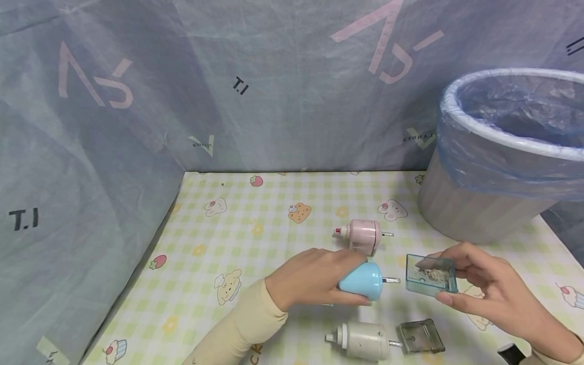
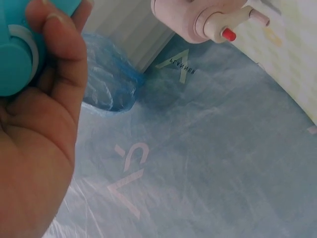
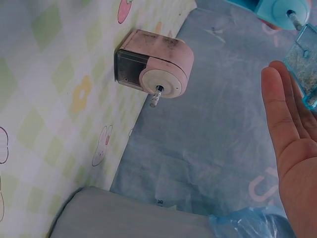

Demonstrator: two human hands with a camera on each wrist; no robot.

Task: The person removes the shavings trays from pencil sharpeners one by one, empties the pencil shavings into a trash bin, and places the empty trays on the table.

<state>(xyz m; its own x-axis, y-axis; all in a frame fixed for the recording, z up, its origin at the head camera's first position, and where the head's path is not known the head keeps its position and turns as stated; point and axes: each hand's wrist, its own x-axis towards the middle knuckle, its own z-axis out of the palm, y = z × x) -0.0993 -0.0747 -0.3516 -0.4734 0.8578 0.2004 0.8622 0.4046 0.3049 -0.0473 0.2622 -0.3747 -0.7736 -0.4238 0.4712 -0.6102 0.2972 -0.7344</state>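
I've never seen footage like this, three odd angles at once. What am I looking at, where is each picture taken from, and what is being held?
No machine here: a person works bare-handed. The wide picture comes from a head camera; the other two from cameras on each wrist. The left hand has its grip on a blue pencil sharpener. The right hand holds a clear blue shavings drawer. On the checked tablecloth lie a pink sharpener, a white sharpener with a grey drawer, and a lined bin.
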